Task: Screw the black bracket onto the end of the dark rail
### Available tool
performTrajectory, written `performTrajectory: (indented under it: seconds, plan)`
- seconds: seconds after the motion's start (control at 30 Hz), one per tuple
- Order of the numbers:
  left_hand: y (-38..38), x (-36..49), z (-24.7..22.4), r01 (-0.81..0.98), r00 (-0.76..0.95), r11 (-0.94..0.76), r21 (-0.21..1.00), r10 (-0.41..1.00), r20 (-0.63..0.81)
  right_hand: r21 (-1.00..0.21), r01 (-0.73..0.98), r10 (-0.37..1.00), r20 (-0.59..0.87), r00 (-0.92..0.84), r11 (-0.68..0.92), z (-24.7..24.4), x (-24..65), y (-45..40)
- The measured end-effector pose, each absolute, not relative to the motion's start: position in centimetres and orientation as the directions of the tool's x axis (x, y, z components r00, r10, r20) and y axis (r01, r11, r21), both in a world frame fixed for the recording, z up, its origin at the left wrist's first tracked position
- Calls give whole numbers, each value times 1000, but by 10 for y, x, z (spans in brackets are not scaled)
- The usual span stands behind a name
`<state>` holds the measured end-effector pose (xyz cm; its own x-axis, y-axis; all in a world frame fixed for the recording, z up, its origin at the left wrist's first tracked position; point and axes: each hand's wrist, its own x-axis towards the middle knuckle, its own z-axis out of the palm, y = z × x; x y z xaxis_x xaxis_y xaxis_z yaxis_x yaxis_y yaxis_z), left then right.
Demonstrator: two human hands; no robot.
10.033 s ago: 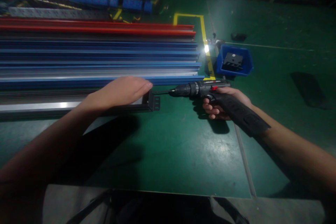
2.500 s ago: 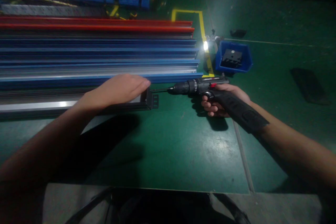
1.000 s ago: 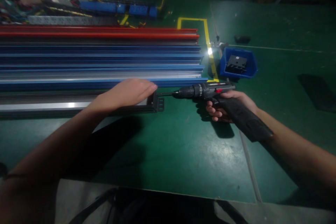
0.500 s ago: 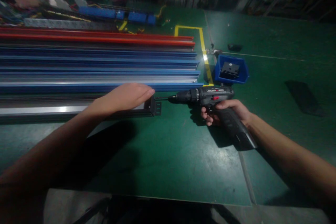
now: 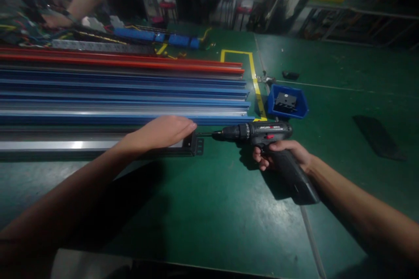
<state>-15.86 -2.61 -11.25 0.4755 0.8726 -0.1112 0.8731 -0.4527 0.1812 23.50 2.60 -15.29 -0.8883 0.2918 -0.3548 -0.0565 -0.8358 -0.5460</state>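
My right hand [image 5: 284,155] is closed round the grip of a black cordless drill [image 5: 271,130], a finger by its trigger. The drill lies level, pointing left, and its long thin bit [image 5: 206,134] reaches the end of a silver-and-black metal profile [image 5: 81,145]. A black end cap with a small slotted tab [image 5: 200,146] sits at that end. Over the profile, close to the cap, lies my left hand [image 5: 163,132], fingers together and gripping it from above. The fingertips' undersides and the exact spot where the bit meets the cap are hidden.
Blue profiles [image 5: 131,95] and a red one [image 5: 131,62] lie parallel beyond. A blue bin [image 5: 304,109] holds black plates [image 5: 286,101]. A flat black piece [image 5: 378,137] lies right on the green surface [image 5: 209,209]. Another person's hand [image 5: 59,21] is among wires at far left.
The view has tilted up, so everything sits lower in the picture. Both hands, the drill and the profile keep nearly the same places relative to each other.
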Motion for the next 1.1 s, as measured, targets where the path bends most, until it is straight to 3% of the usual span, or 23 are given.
performTrajectory:
  seconds: [0.2, 1.1]
  plan:
    - [-27, -158, -111, 871, 474, -448, 202, 874, -104, -631, -58, 327, -320, -889, -774, -155, 236, 23]
    - [-26, -158, -112, 873, 479, -456, 174, 870, -120, -694, -41, 358, -318, -878, -719, -151, 232, 16]
